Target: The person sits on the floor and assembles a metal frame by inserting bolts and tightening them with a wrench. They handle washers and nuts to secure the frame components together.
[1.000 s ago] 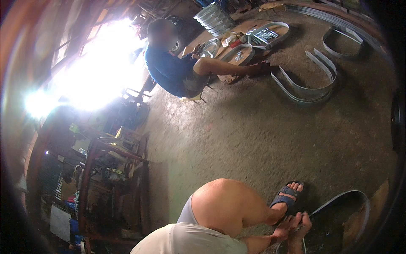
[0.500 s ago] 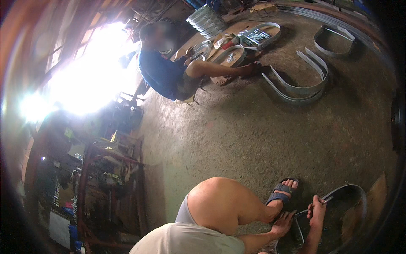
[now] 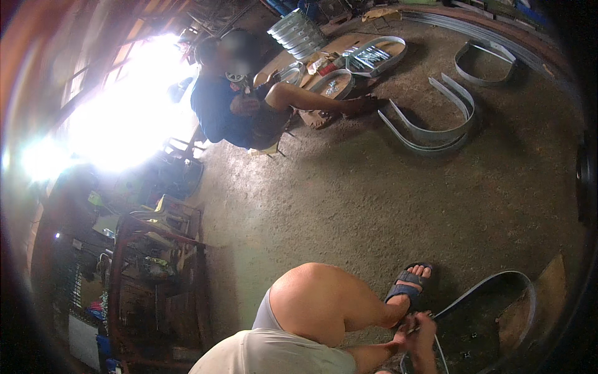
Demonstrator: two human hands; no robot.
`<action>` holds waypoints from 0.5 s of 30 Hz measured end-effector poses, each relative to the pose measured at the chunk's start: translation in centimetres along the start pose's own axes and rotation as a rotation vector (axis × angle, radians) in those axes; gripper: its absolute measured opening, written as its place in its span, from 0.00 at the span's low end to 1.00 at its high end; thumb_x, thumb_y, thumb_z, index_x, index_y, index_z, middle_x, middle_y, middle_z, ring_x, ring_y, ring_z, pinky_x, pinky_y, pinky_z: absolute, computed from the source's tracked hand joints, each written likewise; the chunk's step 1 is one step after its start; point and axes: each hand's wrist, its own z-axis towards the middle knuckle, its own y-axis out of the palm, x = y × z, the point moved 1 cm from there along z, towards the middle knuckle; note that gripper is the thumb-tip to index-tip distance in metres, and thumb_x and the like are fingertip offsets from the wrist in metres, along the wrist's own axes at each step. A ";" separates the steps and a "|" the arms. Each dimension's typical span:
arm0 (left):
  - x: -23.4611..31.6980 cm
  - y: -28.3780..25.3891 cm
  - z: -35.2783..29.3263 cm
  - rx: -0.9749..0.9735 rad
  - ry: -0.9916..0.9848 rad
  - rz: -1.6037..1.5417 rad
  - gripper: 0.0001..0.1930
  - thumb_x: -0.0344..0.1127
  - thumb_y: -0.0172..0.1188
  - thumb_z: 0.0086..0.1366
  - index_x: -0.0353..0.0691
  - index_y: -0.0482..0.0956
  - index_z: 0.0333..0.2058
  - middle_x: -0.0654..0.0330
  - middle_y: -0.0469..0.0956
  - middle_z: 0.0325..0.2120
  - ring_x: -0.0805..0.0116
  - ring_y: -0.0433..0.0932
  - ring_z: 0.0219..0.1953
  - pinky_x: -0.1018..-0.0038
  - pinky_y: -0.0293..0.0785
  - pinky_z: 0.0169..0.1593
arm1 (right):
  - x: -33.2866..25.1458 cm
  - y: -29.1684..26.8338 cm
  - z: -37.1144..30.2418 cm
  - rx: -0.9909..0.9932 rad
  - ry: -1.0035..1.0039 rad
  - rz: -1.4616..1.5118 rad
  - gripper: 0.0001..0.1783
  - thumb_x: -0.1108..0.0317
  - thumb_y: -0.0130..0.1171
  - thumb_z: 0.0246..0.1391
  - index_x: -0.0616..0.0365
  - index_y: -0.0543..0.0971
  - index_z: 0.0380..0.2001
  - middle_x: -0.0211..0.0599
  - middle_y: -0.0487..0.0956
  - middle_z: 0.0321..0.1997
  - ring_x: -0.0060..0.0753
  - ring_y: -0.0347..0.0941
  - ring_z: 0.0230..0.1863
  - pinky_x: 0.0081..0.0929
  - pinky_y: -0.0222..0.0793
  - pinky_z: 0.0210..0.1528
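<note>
Hands low at bottom edge, close together by my foot. My right hand (image 3: 425, 340) grips the near end of a curved metal strip (image 3: 498, 277), fingers closed on it; my left hand (image 3: 398, 341) sits just beside, touching the same end, can't tell if it's actually clamped. Strip arcs away to my right over the concrete floor (image 3: 349, 206), looping around a dark patch. My foot in a blue sandal (image 3: 405, 288) planted right next to the strip's end, my bent knee (image 3: 311, 299) to the left of it. Red metal rack (image 3: 156, 274) cluttered with stuff on my left. Further out, bent metal bands (image 3: 436, 121) lie on the floor, well apart from me. Beyond, another person in a blue shirt (image 3: 218, 112) sits on the floor, one leg stretched out, beside oval metal frames (image 3: 374, 55) and a stack of corrugated sheets (image 3: 298, 31). Bright glare from the opening far left.
</note>
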 end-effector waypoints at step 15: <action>1.3 -1.4 4.6 0.187 -0.011 -0.022 0.27 0.41 0.48 0.69 0.44 0.58 0.65 0.42 0.65 0.57 0.42 0.65 0.60 0.54 0.66 0.61 | -13.1 -0.2 -3.5 0.021 -0.433 -0.447 0.21 0.54 0.53 0.66 0.48 0.70 0.19 0.27 0.71 0.13 0.18 0.62 0.11 0.19 0.53 0.12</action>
